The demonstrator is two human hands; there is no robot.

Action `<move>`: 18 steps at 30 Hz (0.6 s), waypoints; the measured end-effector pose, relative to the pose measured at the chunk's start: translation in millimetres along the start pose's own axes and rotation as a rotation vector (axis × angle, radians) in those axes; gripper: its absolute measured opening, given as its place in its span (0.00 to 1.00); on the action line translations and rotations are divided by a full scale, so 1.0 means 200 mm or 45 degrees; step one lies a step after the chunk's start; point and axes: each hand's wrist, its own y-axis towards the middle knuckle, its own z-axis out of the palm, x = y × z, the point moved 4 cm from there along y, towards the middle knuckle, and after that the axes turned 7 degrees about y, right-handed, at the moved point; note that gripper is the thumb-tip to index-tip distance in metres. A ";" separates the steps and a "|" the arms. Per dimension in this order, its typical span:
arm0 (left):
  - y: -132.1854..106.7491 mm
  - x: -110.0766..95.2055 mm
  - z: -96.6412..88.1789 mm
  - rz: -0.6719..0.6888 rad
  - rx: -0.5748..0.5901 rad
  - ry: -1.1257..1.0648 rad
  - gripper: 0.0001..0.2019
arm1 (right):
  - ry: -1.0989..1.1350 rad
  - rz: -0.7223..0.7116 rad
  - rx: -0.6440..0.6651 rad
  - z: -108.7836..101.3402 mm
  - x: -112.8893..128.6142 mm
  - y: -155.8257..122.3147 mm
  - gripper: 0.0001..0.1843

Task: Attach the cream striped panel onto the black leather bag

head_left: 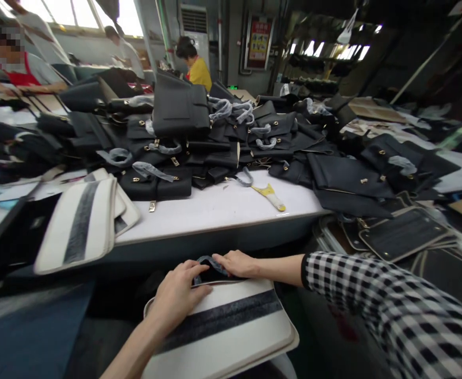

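A white bag piece with a broad dark stripe (231, 316) lies low in front of me, below the table edge. At its far edge is a looped handle (204, 259) that looks wrapped in clear plastic. My left hand (178, 292) holds the left part of that far edge, its thumb on the white face and its fingers by the handle. My right hand (237, 263) is closed on the right side of the handle loop. Its fingertips are partly hidden. The underside of the piece is out of sight.
Black handbags (181, 110) with plastic-wrapped handles are heaped across the white table (215, 205). White striped panels (97, 221) overhang its front edge at left. A yellow-and-white strip (269, 197) lies mid-table. Dark panels (407, 234) are stacked at right. Several people work behind.
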 end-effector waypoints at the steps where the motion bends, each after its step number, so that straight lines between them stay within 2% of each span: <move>1: 0.00 0.03 -0.01 -0.033 0.072 -0.012 0.17 | -0.053 -0.033 0.006 0.00 0.01 -0.01 0.37; 3: 0.02 0.07 -0.02 -0.061 0.171 -0.033 0.17 | -0.164 -0.111 0.019 0.01 0.04 -0.03 0.30; 5: 0.03 0.07 -0.02 -0.025 0.196 -0.038 0.14 | -0.268 -0.179 0.026 0.01 0.06 -0.05 0.27; 8: 0.02 0.04 -0.01 0.118 0.161 -0.043 0.10 | -0.393 -0.263 0.030 0.02 0.09 -0.07 0.26; 12: -0.02 0.03 0.01 0.248 0.043 -0.027 0.08 | -0.535 -0.385 0.063 0.06 0.12 -0.08 0.24; 15: -0.03 0.05 0.02 0.214 0.030 -0.083 0.09 | -0.626 -0.461 0.105 0.09 0.15 -0.09 0.23; 18: -0.01 0.12 0.02 0.072 0.173 -0.279 0.09 | -0.695 -0.484 0.108 0.09 0.17 -0.08 0.24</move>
